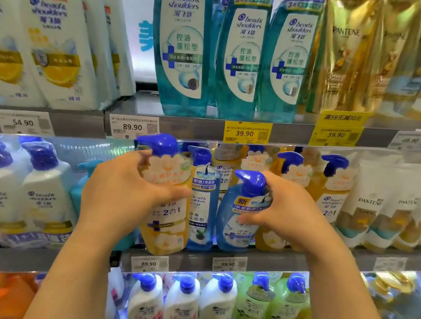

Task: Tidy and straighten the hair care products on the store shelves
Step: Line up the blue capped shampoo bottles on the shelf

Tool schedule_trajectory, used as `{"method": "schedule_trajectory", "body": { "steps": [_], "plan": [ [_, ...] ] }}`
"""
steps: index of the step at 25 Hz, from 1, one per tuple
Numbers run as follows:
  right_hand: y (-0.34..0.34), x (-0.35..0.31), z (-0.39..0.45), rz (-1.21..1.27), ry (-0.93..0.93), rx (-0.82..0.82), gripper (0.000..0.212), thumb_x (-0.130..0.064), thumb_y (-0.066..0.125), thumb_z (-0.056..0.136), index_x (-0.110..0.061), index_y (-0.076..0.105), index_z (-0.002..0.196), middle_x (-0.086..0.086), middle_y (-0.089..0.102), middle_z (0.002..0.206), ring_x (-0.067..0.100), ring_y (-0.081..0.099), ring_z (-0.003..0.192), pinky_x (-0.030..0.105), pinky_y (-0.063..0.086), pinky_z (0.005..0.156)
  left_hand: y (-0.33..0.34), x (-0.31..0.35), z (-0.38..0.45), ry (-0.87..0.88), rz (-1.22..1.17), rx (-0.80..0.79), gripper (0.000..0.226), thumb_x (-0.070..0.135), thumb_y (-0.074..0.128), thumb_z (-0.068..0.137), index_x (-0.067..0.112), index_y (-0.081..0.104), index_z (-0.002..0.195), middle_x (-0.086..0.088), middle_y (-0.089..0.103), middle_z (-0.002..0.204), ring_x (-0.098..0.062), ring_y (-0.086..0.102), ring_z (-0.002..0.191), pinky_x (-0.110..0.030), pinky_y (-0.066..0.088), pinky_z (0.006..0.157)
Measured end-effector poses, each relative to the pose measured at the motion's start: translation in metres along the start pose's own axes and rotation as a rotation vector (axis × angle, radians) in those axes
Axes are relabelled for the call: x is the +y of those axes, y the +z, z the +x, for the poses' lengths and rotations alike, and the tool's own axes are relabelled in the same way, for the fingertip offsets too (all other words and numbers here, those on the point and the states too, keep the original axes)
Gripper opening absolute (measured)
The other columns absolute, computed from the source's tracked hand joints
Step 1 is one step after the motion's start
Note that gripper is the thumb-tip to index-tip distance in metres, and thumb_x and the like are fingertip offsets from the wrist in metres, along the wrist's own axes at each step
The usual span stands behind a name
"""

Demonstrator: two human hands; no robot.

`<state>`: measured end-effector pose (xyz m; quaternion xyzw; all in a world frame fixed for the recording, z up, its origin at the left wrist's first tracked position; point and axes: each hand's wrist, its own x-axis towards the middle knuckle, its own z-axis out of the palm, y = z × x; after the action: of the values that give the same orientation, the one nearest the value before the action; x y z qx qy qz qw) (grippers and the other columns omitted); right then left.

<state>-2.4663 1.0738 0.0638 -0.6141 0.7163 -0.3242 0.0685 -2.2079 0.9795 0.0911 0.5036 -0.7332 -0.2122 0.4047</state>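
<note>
While I watched through the head camera, both hands were up at the middle shelf [257, 260], each one on a pump bottle. My left hand [124, 190] was wrapped around the yellow bottle [166, 218], with the fingers curled over its front and the thumb up near the blue pump top. My right hand [286, 210] was closed around the blue bottle [235, 225], thumb on the label and fingers tucked behind it. A tall thin blue bottle [202, 198] stood between the two, touching or nearly touching both. The yellow bottle hung a little over the front edge of the shelf, and the blue bottle leaned to one side. More yellow bottles [331, 192] stood in a row behind and to the right. I think the step in hand was lining up these front bottles. Next, I think the yellow bottle needed a push back so it sat fully on the shelf, and the blue bottle needed to be stood up straight with its label facing out. It had to be a soft push, or the bottles behind could tip over.
</note>
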Motion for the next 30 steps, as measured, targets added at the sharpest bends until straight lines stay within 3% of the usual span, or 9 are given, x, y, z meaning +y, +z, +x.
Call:
{"method": "schedule_trajectory", "body": {
  "steps": [2, 4, 8, 11, 14, 19, 24, 30],
  "plan": [
    [0.0, 0.003, -0.006, 0.078, -0.049, -0.018, 0.061, -0.043, 0.093, 0.061, -0.044, 0.055, 0.109, -0.023, 0.068, 0.098, 0.005, 0.067, 0.093, 0.039, 0.061, 0.077, 0.004, 0.015, -0.009, 0.047, -0.092, -0.031, 0.067, 0.078, 0.076, 0.032, 0.051, 0.065, 0.092, 0.027, 0.07, 0.076, 0.005, 0.067, 0.074, -0.036, 0.059, 0.07],
    [-0.004, 0.008, -0.017, 0.182, -0.088, 0.007, 0.064, -0.034, 0.095, 0.061, -0.041, 0.06, 0.114, -0.02, 0.071, 0.102, 0.007, 0.069, 0.096, 0.042, 0.061, 0.079, 0.012, 0.029, -0.018, 0.079, -0.132, -0.052, 0.057, 0.072, 0.079, 0.036, 0.054, 0.065, 0.089, 0.028, 0.07, 0.075, 0.003, 0.069, 0.074, -0.038, 0.059, 0.07],
    [-0.042, 0.015, -0.037, 0.43, -0.175, 0.114, 0.067, -0.022, 0.098, 0.057, -0.044, 0.065, 0.112, -0.017, 0.074, 0.101, 0.005, 0.073, 0.091, 0.023, 0.059, 0.069, 0.03, 0.048, -0.023, 0.095, -0.128, -0.068, 0.055, 0.073, 0.076, 0.038, 0.048, 0.067, 0.086, 0.028, 0.07, 0.076, 0.002, 0.068, 0.074, -0.039, 0.059, 0.067],
    [-0.081, 0.021, -0.055, 0.539, -0.203, 0.155, 0.068, -0.026, 0.098, 0.051, -0.04, 0.068, 0.11, -0.008, 0.078, 0.099, 0.01, 0.076, 0.087, 0.02, 0.059, 0.067, 0.047, 0.06, -0.019, 0.119, -0.054, -0.085, 0.073, 0.08, 0.069, 0.037, 0.037, 0.07, 0.096, 0.021, 0.072, 0.086, -0.003, 0.068, 0.082, -0.039, 0.059, 0.071],
    [-0.104, 0.026, -0.075, 0.491, -0.223, 0.056, 0.071, -0.034, 0.099, 0.05, -0.041, 0.068, 0.113, -0.008, 0.078, 0.101, 0.011, 0.076, 0.087, 0.019, 0.059, 0.068, 0.065, 0.071, -0.017, 0.145, -0.021, -0.128, 0.087, 0.079, 0.072, 0.039, 0.029, 0.067, 0.11, 0.016, 0.072, 0.096, -0.006, 0.067, 0.089, -0.039, 0.058, 0.076],
    [-0.116, 0.036, -0.085, 0.41, -0.221, -0.026, 0.075, -0.035, 0.097, 0.054, -0.037, 0.065, 0.121, -0.006, 0.077, 0.106, 0.015, 0.076, 0.095, 0.028, 0.062, 0.075, 0.099, 0.085, -0.013, 0.215, -0.01, -0.184, 0.05, 0.062, 0.085, 0.053, 0.037, 0.057, 0.086, 0.018, 0.066, 0.088, -0.006, 0.064, 0.085, -0.034, 0.057, 0.072],
    [-0.114, 0.048, -0.073, 0.447, -0.202, -0.004, 0.07, -0.019, 0.098, 0.054, -0.039, 0.067, 0.114, -0.007, 0.077, 0.103, 0.012, 0.076, 0.092, 0.024, 0.06, 0.071, 0.124, 0.081, -0.006, 0.196, 0.072, -0.204, 0.062, 0.06, 0.084, 0.058, 0.026, 0.057, 0.102, 0.013, 0.06, 0.092, -0.015, 0.061, 0.09, -0.038, 0.057, 0.074],
    [-0.098, 0.047, -0.048, 0.467, -0.186, -0.037, 0.066, -0.027, 0.097, 0.054, -0.04, 0.066, 0.11, -0.008, 0.076, 0.105, 0.014, 0.075, 0.094, 0.028, 0.062, 0.075, 0.131, 0.073, 0.002, 0.18, 0.317, -0.233, 0.064, 0.062, 0.077, 0.068, 0.021, 0.043, 0.103, 0.001, 0.065, 0.093, -0.025, 0.063, 0.085, -0.038, 0.052, 0.063]
  ]
}}
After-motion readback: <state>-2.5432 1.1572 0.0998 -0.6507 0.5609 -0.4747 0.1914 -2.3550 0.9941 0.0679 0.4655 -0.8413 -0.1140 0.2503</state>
